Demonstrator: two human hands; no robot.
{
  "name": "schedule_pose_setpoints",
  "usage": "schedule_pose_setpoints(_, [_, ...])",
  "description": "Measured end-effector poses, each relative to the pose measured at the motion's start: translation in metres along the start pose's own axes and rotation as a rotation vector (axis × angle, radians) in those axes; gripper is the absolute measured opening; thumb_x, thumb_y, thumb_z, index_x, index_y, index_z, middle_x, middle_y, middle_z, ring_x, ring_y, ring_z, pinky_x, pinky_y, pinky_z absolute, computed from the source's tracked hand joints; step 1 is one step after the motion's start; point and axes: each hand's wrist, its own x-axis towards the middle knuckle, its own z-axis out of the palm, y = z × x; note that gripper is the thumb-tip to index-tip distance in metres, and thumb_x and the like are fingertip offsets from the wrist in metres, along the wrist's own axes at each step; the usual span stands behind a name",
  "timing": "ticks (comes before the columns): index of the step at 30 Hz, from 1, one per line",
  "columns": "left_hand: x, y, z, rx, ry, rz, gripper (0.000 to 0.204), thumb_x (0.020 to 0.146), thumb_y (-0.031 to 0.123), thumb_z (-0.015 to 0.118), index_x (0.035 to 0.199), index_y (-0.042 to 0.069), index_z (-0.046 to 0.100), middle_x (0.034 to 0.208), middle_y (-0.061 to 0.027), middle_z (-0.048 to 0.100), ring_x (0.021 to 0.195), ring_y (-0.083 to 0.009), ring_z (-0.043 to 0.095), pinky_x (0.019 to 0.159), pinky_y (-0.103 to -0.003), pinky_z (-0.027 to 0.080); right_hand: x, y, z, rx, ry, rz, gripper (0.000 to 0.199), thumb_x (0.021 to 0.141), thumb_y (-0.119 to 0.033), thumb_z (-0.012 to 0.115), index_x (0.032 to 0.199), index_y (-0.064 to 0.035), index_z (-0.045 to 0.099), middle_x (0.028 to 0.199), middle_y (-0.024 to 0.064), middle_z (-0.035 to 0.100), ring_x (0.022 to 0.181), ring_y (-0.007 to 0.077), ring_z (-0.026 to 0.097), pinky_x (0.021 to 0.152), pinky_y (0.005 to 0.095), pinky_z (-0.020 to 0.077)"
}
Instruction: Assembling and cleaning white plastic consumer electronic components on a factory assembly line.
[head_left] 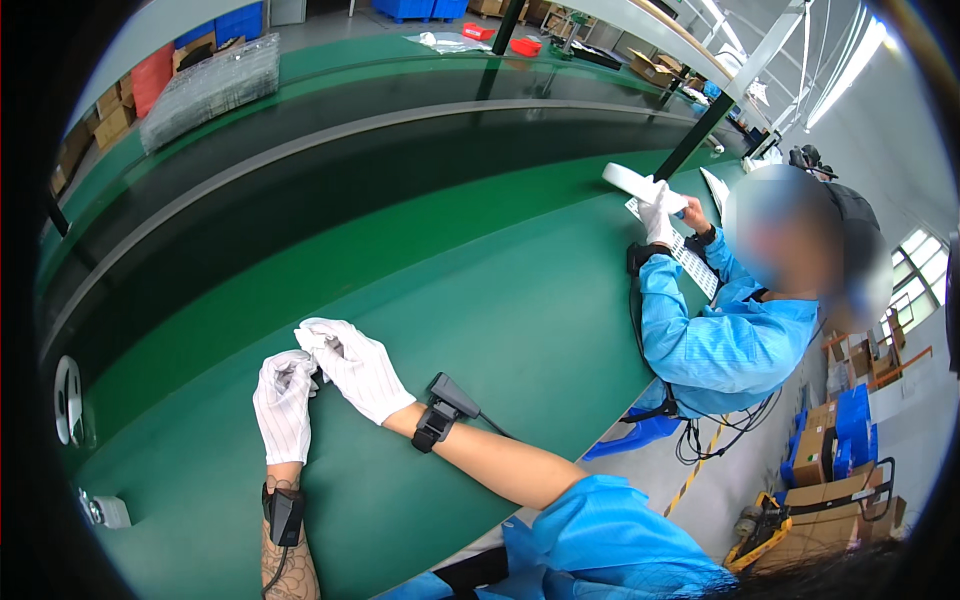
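My left hand (284, 405) and my right hand (352, 368), both in white striped gloves, meet fingertip to fingertip above the green work table (450, 330). The fingers of each are pinched closed. A small dark bit shows between them, but the gloves cover most of it and I cannot make out what it is. On the table to the left of my hands is a white, rounded, elongated part (68, 400). Nearer to me, at the left rim, lies a small whitish block-shaped object (106, 510) with a shiny end.
To the right, a co-worker in a blue smock (715, 345) holds a white elongated device (640, 185) over a sheet of labels (697, 268). A dark conveyor belt (330, 165) runs beyond the table. Clear-wrapped sheets (215, 92) stand at the far left. A black post (693, 137) rises beside the belt.
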Motion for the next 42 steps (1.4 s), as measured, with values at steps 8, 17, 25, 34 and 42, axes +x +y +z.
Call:
schedule_pose_setpoints(8, [0.004,0.001,-0.001,-0.014,-0.017,-0.015,0.014,0.106,0.009,0.064,0.118,0.002,0.065,0.102,-0.0037,0.068,0.083,-0.0106,0.065,0.073,-0.027,0.055,0.0,-0.003,-0.001,-0.01,-0.008,0.033,0.033,0.106,-0.025,0.067,0.133,-0.0043,0.066,0.119,0.0134,0.074,0.097,0.0225,0.071,0.089,0.0337,0.0575])
schedule_pose_setpoints(17, [0.0,0.002,0.005,-0.105,-0.031,-0.004,0.056,0.101,0.0,0.066,0.153,0.003,0.048,0.131,-0.0119,0.065,0.102,-0.014,0.067,0.084,-0.028,0.059,-0.005,-0.007,-0.001,0.06,0.038,0.153,0.036,0.105,-0.028,0.071,0.13,-0.0024,0.069,0.107,0.0121,0.074,0.081,0.0109,0.069,0.075,0.0278,0.0584])
schedule_pose_setpoints(25, [0.004,0.016,0.001,-0.053,0.025,-0.005,0.067,0.095,-0.002,0.071,0.157,0.005,0.047,0.141,-0.0152,0.065,0.1,-0.0157,0.068,0.095,-0.033,0.058,-0.001,0.005,0.004,0.076,0.022,0.042,0.034,0.106,-0.026,0.068,0.132,-0.0023,0.067,0.102,0.0118,0.073,0.072,0.0123,0.066,0.069,0.0292,0.0564])
schedule_pose_setpoints(34, [0.0,0.001,-0.006,0.073,0.055,0.059,0.012,0.101,0.005,0.07,0.109,-0.001,0.064,0.097,-0.0058,0.072,0.081,-0.0107,0.065,0.076,-0.027,0.056,-0.001,-0.001,0.01,0.146,0.02,0.064,0.034,0.106,-0.024,0.069,0.131,-0.0008,0.069,0.102,0.007,0.073,0.076,0.0097,0.064,0.071,0.027,0.0559])
schedule_pose_setpoints(42, [0.003,-0.001,-0.004,0.07,0.025,0.101,0.02,0.1,0.005,0.072,0.117,-0.002,0.064,0.105,-0.0081,0.072,0.087,-0.0124,0.067,0.077,-0.028,0.058,-0.002,-0.004,0.005,0.107,-0.002,0.056,0.035,0.106,-0.019,0.068,0.135,-0.0006,0.066,0.107,0.0041,0.073,0.083,0.0067,0.063,0.072,0.0241,0.0527])
